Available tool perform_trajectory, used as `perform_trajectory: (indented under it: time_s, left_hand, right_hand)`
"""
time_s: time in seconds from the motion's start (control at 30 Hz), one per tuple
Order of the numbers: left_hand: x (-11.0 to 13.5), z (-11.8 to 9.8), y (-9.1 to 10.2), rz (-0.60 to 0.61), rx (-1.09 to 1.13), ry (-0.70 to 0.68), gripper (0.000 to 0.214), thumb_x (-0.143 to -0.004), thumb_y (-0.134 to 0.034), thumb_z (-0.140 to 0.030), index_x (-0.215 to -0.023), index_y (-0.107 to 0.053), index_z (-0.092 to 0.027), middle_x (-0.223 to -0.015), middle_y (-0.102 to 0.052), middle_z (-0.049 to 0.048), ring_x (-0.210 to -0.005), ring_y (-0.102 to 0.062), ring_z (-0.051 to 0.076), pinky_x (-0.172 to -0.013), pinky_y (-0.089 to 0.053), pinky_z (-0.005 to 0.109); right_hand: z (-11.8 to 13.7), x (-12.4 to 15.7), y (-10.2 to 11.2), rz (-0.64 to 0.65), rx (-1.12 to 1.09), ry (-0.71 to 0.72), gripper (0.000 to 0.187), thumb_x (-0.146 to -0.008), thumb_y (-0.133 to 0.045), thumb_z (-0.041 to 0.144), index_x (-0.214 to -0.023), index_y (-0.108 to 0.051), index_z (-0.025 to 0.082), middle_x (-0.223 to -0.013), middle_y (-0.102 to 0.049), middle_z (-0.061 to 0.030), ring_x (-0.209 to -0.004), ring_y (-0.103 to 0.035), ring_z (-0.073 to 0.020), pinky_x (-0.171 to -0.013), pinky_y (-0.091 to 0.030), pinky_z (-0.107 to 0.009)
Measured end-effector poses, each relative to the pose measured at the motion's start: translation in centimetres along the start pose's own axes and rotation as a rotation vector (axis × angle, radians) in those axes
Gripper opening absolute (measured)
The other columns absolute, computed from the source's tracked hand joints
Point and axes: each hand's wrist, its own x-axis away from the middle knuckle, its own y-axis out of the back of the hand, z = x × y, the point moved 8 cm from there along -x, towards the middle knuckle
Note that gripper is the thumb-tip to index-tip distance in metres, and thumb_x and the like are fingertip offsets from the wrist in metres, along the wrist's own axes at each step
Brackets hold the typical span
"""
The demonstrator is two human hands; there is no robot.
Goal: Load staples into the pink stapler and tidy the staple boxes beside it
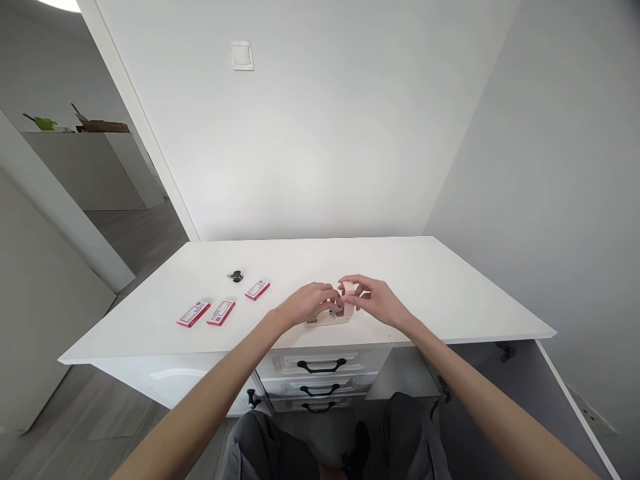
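Near the front edge of the desk (pixel 450 287), our left hand (pixel 307 303) curls over the pink stapler (pixel 334 316) to steady its base. Our right hand (pixel 377 301) fingers pinch the lid (pixel 348 289) upright, apparently to expose the inside. Three red boxes (pixel 220 312) lie left, within reach.

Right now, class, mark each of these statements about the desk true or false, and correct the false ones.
1. The left hand and the right hand both hold the pink stapler. True.
2. Three red and white boxes lie on the desk, left of the hands. True.
3. The small black object sits on top of a box. False: it lies on the desk, apart from the boxes.
4. The drawers stand open. False: they are shut.
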Motion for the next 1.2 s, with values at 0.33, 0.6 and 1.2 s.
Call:
perform_trajectory:
  time_s: [0.33,0.6,1.2]
  left_hand:
    - [0.0,-0.4,0.5,0.075,0.171,-0.042,0.026,-0.102,-0.053,-0.042,-0.097,-0.072,-0.024,-0.099,-0.072,0.0055,-0.086,-0.065,0.019,-0.078,-0.044,0.028]
    - [0.3,-0.4,0.7,0.11,0.218,-0.046,0.025,-0.102,-0.055,-0.041,-0.101,-0.074,-0.025,-0.102,-0.074,0.0059,-0.089,-0.066,0.019,-0.081,-0.045,0.028]
    - [0.3,-0.7,0.2,0.157,0.275,-0.081,0.023,-0.1,-0.061,-0.038,-0.096,-0.075,-0.02,-0.099,-0.071,0.0071,-0.087,-0.065,0.018,-0.079,-0.046,0.027]
  right_hand:
    - [-0.6,0.0,-0.2,0.07,-0.061,0.002,0.041,-0.084,-0.076,0.049,-0.122,-0.073,0.034,-0.096,-0.076,-0.001,-0.079,-0.069,-0.0217,-0.073,-0.059,-0.04]
    - [0.3,0.4,-0.4,0.144,-0.143,0.023,0.04,-0.085,-0.074,0.049,-0.12,-0.073,0.031,-0.116,-0.075,-0.0037,-0.099,-0.07,-0.0258,-0.079,-0.059,-0.041]
    - [0.6,0.7,-0.7,0.228,-0.169,0.002,0.04,-0.086,-0.074,0.043,-0.123,-0.07,0.029,-0.115,-0.075,-0.0048,-0.1,-0.07,-0.0243,-0.082,-0.056,-0.039]
